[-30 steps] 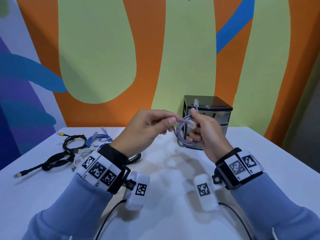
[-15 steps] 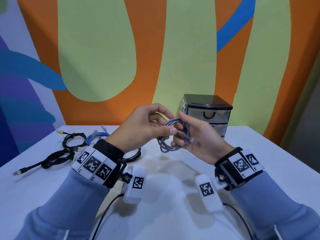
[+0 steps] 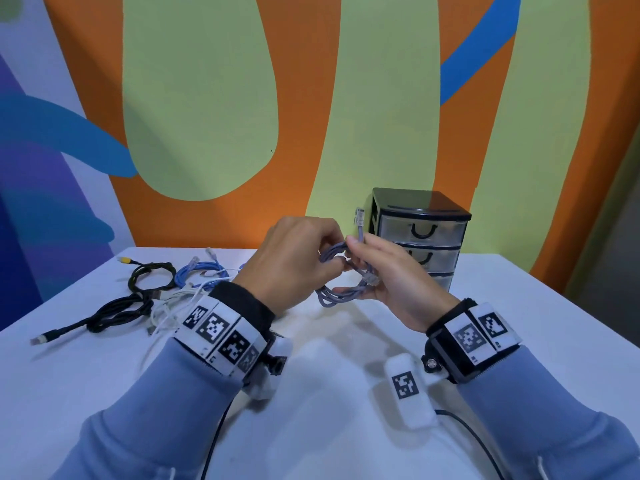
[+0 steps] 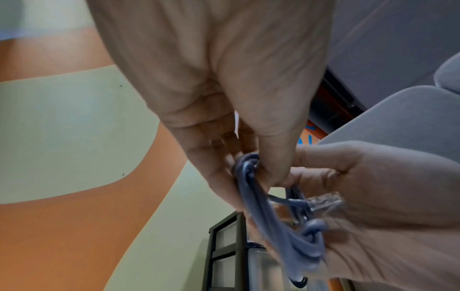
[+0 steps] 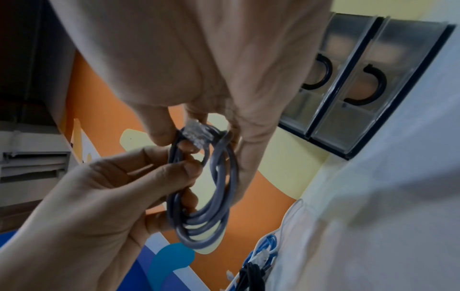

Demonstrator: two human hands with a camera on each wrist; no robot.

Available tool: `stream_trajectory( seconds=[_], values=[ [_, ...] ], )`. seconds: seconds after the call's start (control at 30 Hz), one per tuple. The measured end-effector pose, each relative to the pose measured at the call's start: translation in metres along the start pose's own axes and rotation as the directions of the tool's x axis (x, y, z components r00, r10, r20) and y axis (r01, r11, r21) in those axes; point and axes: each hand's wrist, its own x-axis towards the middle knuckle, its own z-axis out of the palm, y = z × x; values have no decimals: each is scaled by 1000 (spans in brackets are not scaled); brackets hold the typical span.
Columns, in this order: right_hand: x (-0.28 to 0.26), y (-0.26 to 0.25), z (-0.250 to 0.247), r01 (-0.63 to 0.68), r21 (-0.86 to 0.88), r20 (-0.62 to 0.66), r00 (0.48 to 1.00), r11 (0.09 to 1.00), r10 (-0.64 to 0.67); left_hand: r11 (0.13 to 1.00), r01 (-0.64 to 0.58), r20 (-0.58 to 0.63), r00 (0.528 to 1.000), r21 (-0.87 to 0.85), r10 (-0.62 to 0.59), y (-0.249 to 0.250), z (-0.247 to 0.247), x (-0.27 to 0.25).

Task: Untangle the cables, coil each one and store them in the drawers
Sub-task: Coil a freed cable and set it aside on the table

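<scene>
Two hands, head view: your left hand [image 3: 294,261] and right hand [image 3: 391,278] meet above the white table [image 3: 346,393], both closed on one coiled purple-grey network cable [image 3: 341,292].
Left-hand grip: your thumb and fingers pinch the top of the coil.
Right-hand grip: your fingers curl round the coil's right side; one clear plug [image 3: 359,217] sticks up above them, a second lies against your palm.
Drawers: the black-framed drawer unit [image 3: 420,237] stands just behind your hands, and the drawer fronts that show sit flush.
Other cables: a black cable [image 3: 114,311], a blue network cable [image 3: 199,271] and a white cable [image 3: 166,310] lie in a tangle at the table's left.
Left wrist view: your left hand [image 4: 224,88] nips the cable loops [image 4: 271,216] between thumb and fingers, and your right hand [image 4: 385,216] cups them with the clear plug [image 4: 326,200] on its palm.
Right wrist view: your right hand [image 5: 199,59] holds the top of the coil [image 5: 206,196] by the plug [image 5: 196,133]; your left hand [image 5: 87,216] pinches the coil's near side; two drawer fronts [image 5: 368,88] show beyond, handles facing you.
</scene>
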Motion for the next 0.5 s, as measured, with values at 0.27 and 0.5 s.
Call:
stream_trajectory(
  seconds=[0.27, 0.5],
  values=[
    [0, 2, -8, -39, 2, -11, 999, 999, 39, 813, 288, 258, 950, -505, -176, -3, 1, -4],
    [-3, -7, -10, -88, 265, 58, 995, 960, 75, 439, 370, 290, 926, -819, -240, 1, -2, -2]
  ],
)
